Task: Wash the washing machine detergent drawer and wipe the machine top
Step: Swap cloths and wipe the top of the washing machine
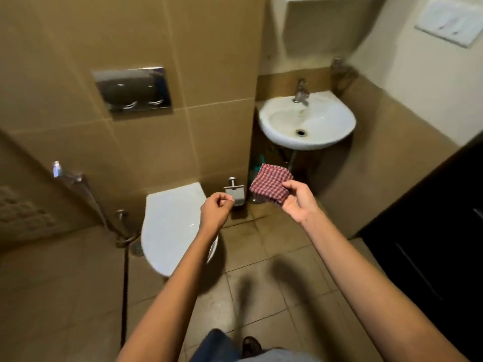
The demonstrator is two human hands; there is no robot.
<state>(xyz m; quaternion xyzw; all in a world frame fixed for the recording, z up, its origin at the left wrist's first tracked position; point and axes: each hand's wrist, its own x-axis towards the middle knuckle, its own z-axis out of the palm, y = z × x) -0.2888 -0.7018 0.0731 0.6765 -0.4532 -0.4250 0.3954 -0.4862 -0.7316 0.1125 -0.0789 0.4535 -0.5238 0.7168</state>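
Standing on the brown tiled floor (274, 257), the person holds both hands out short of the sink (282, 118). The right hand (298, 199) pinches a folded red checked cloth (270, 188) just below the sink, probably to wet it for wiping. The left hand (217, 210) is curled and holds nothing. Left of the sink sits a closed toilet (172, 226). Neither washing machine nor detergent drawer is in view.

No text, label, brand or number can be read anywhere. The flush plate (132, 88) at upper left and the switch plate (448, 20) at upper right are too blurred to show any marking.
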